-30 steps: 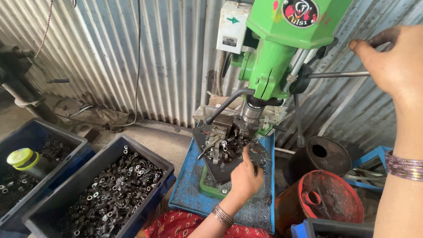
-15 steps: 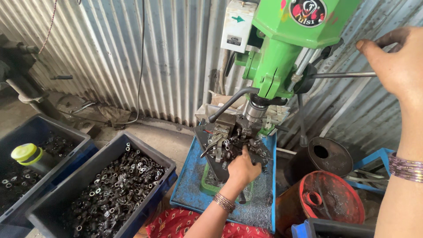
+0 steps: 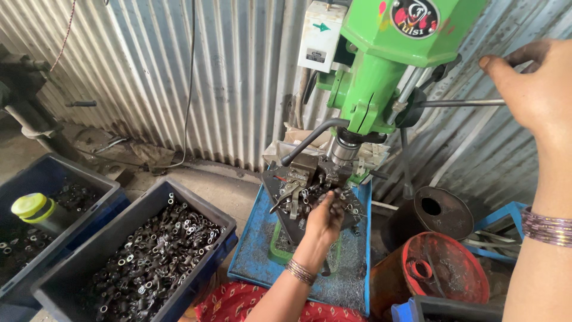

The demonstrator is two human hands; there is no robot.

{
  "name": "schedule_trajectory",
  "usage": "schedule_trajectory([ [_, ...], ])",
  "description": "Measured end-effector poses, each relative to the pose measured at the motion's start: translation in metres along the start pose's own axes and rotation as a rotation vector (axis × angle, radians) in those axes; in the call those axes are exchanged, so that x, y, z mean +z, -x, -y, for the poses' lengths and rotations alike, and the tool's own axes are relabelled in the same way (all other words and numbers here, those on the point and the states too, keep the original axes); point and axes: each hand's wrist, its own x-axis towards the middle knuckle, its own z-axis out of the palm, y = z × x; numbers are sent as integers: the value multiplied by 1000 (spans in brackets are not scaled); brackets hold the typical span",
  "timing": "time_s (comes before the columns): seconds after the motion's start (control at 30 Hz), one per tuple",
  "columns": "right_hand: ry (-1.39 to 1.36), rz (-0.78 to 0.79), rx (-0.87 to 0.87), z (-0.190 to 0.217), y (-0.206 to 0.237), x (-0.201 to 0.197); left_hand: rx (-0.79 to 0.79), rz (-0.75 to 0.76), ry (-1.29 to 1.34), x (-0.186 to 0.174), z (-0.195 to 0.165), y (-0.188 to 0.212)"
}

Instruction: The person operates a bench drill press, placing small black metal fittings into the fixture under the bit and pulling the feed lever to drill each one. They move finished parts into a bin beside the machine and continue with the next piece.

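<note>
Left hand: bare, no glove, no rings visible. Wrist carries a narrow stack of thin metal bangles, dull silver-bronze, closely packed. Forearm bare below them, no sleeve.

Right hand: bare, ungloved; the thumbnail looks dark, stained or painted, cannot tell which. Wrist carries a wider stack of thin bangles, silver with a purplish sheen, many fine rings lying side by side. Forearm bare to the bottom edge of the view.

Clothing: a patch of red fabric with a small pale printed pattern shows under the left forearm. Garment type cannot be told.
</note>
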Motion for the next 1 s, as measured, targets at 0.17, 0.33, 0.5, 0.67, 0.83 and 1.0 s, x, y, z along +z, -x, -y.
schedule_trajectory([
  [0.17,-44,29,32,-6,2,-1,-19,-9,272,14,-3,0],
  [0.33,-168,13,19,-18,-6,13,101,68,166,11,1,-8],
  [0.5,-168,17,43,-17,-6,10,211,35,71,12,7,-13],
  [0.67,-59,26,34,2,0,-3,238,60,243,21,10,-6],
  [0.83,-47,7,5,16,5,-10,127,132,159,25,5,2],
  [1.0,29,-29,0,19,6,-11,62,165,174,16,3,-1],
])
